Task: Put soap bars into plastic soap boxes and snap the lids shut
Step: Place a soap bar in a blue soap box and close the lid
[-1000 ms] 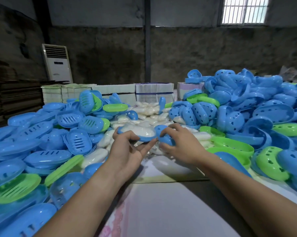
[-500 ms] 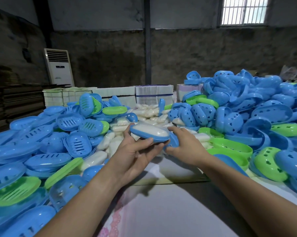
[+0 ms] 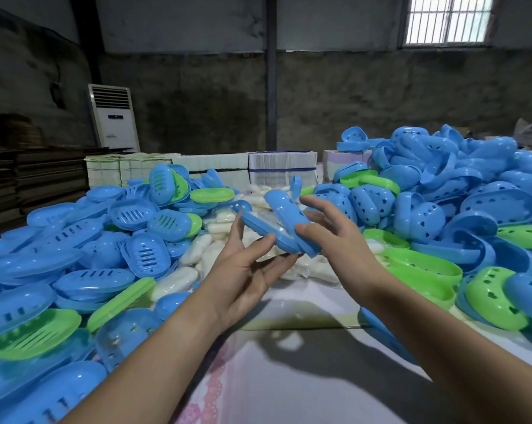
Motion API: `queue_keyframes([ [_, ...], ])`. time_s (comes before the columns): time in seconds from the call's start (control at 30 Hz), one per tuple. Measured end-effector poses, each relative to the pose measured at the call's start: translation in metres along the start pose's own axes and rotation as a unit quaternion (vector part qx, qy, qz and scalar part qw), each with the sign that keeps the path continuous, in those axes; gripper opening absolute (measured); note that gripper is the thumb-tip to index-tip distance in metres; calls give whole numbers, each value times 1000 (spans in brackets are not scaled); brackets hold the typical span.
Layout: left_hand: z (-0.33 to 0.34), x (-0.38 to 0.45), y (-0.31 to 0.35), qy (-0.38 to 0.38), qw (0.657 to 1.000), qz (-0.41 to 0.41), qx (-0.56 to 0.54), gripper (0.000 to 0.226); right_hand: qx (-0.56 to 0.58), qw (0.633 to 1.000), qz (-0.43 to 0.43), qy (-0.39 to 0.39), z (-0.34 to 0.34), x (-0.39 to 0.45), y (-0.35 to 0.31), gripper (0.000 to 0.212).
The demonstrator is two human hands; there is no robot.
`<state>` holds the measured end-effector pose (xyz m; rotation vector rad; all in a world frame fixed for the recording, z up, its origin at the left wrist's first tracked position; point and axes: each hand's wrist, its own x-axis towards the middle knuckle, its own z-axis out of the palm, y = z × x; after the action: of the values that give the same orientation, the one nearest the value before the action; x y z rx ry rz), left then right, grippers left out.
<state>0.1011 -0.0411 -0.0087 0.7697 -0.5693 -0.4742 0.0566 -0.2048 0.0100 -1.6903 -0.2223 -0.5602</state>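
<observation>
Both hands hold things above the table's middle. My left hand [image 3: 243, 264] supports from below a blue soap box base [image 3: 266, 229] with a wrapped white soap bar inside, thumb and fingertips on its edges. My right hand [image 3: 332, 234] grips a blue lid [image 3: 284, 209], thumb on its near end, fingers behind; the lid stands tilted over the base's right end. A heap of wrapped white soap bars [image 3: 197, 249] lies behind and below my hands.
Piles of blue and green slotted box parts [image 3: 75, 255] fill the left side. A taller heap of blue and green lids [image 3: 442, 209] rises on the right. Stacked white cartons [image 3: 215, 166] line the far edge. A patterned cloth [image 3: 289, 377] covers the table near me.
My left hand lifted the base with the soap off the pile and tilted it. My right hand brought the blue lid up and now holds it over the base.
</observation>
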Motion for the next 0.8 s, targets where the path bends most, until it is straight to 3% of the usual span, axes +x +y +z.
queue_keyframes([
  [0.23,-1,0,-2,28,995,3,94,96,-2,1000,4,-15,3,-3,2,42],
  [0.8,-8,2,-2,28,982,47,180,99,5,999,0,-38,2,-4,2,40],
])
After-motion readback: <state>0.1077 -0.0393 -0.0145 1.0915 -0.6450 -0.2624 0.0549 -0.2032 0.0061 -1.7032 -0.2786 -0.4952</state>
